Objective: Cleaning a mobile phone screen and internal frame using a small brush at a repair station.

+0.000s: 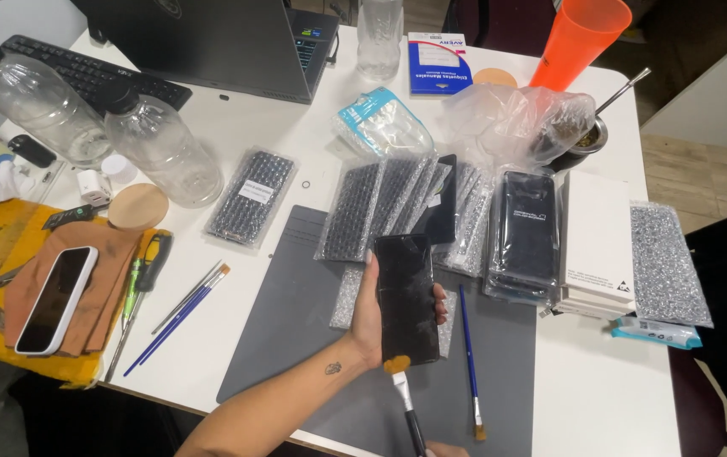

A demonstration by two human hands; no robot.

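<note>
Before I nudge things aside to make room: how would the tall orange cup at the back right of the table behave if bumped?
The orange cup is tall and narrows toward its base, so it probably tips easily. It looks like thin plastic, likely light; whether it holds liquid cannot be seen. It stands near the table edge, so a push could send it off.

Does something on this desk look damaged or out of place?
Nothing looks clearly damaged. The left hand holds a black phone screen whose glass shows glare streaks, perhaps film wrinkles. A brush touches its lower edge.
</note>
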